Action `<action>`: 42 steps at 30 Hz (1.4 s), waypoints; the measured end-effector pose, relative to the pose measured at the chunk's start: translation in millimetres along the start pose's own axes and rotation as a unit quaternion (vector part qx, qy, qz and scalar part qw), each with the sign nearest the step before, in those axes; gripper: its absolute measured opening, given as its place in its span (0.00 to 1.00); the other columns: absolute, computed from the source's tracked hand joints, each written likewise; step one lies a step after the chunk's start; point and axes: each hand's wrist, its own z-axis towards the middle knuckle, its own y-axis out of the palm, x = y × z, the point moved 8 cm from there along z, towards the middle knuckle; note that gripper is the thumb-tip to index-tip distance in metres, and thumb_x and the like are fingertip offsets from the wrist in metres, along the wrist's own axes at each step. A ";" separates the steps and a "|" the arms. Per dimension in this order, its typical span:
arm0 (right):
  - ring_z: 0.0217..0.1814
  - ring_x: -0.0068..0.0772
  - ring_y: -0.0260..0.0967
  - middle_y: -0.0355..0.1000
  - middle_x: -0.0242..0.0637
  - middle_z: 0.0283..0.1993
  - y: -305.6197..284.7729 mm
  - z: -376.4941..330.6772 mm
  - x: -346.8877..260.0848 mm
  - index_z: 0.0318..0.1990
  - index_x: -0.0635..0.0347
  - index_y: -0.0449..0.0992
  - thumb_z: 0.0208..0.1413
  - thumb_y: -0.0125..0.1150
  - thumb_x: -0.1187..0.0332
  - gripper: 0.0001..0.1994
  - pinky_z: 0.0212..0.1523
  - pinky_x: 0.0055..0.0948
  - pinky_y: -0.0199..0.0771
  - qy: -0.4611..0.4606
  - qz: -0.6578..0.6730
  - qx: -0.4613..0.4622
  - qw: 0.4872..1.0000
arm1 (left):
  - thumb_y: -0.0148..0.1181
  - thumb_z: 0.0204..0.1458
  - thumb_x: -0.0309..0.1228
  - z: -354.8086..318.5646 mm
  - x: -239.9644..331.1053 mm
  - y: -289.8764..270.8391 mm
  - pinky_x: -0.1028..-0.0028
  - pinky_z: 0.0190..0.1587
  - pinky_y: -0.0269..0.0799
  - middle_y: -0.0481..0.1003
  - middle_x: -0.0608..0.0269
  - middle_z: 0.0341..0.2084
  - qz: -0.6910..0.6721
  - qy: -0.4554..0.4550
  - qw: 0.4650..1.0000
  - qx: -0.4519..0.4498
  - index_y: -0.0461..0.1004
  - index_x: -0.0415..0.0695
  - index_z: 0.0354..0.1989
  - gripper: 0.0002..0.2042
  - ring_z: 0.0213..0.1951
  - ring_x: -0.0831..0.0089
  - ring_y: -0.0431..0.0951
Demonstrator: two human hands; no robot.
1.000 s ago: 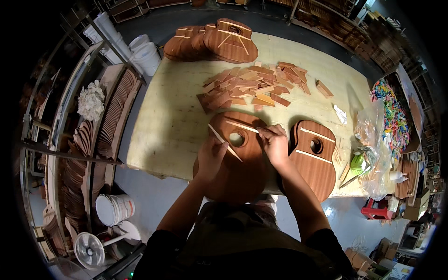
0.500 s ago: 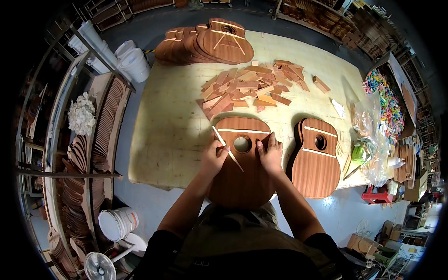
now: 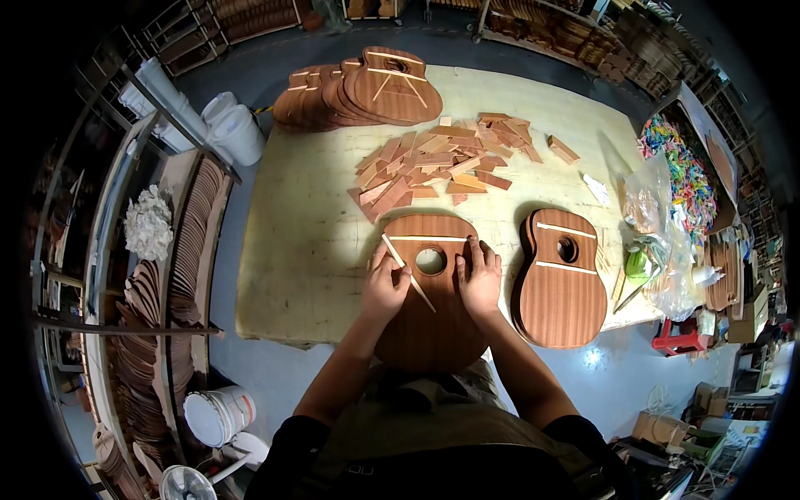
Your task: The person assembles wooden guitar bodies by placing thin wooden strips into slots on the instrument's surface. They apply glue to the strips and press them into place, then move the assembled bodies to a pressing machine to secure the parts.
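Observation:
A brown wooden ukulele-shaped soundboard (image 3: 430, 337) lies in front of me, its round sound hole in the upper half. Across it above the hole runs a pale brace strip (image 3: 433, 238). Pinched in my left hand (image 3: 385, 289) is another pale wooden strip (image 3: 422, 293), slanting over the board's left side. My right hand (image 3: 480, 281) rests on the board's right side, fingers apart, fingertips by the right end of the fixed brace and thumb beside the hole. To the right lies a stack of similar soundboards (image 3: 560, 307), the top one bearing two cross braces.
Small wood blocks (image 3: 433, 158) are heaped mid-table, behind the board. More braced soundboards (image 3: 400, 102) fan out at the back left. Plastic bags (image 3: 646, 200), a green bottle (image 3: 637, 265) and a box of colourful clips (image 3: 679, 179) stand right. A shelf rack (image 3: 158, 333) runs along the left.
The view has shifted slightly. My left hand still holds the strip at much the same slant, and my right hand's fingertips stay near the end of the fixed brace.

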 end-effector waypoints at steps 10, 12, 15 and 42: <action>0.57 0.50 0.61 0.65 0.46 0.58 6.8 -2.5 9.2 0.62 0.56 0.64 0.56 0.56 0.58 0.26 0.56 0.46 0.62 0.006 0.001 0.006 1.000 | 0.64 0.47 0.30 -3.7 -3.9 4.3 0.58 0.51 0.67 0.65 0.36 0.56 0.047 0.014 0.999 0.007 0.70 0.40 0.29 0.09 0.51 0.46 0.71; 0.58 0.51 0.61 0.65 0.46 0.58 7.7 -2.4 7.8 0.62 0.56 0.64 0.57 0.55 0.58 0.26 0.56 0.46 0.61 0.012 0.000 0.002 1.000 | 0.64 0.47 0.29 -3.8 -5.5 4.3 0.59 0.51 0.67 0.65 0.37 0.56 0.043 0.011 0.999 0.006 0.70 0.40 0.29 0.09 0.51 0.47 0.71; 0.57 0.51 0.60 0.66 0.46 0.56 -6.6 -1.6 -3.6 0.61 0.57 0.65 0.56 0.57 0.61 0.25 0.56 0.45 0.61 0.002 -0.037 0.065 0.997 | 0.64 0.48 0.27 -1.0 -4.0 -4.3 0.62 0.49 0.68 0.68 0.40 0.53 -0.007 -0.010 0.999 0.032 0.71 0.39 0.30 0.08 0.47 0.52 0.73; 0.42 0.40 0.67 0.72 0.36 0.39 -19.3 -34.6 -25.6 0.44 0.57 0.80 0.43 0.64 0.76 0.17 0.44 0.36 0.70 -0.222 0.131 -0.058 0.965 | 0.61 0.51 0.32 -61.5 39.5 -28.9 0.58 0.59 0.62 0.61 0.50 0.61 0.120 -0.003 0.990 -0.075 0.67 0.41 0.55 0.23 0.59 0.47 0.63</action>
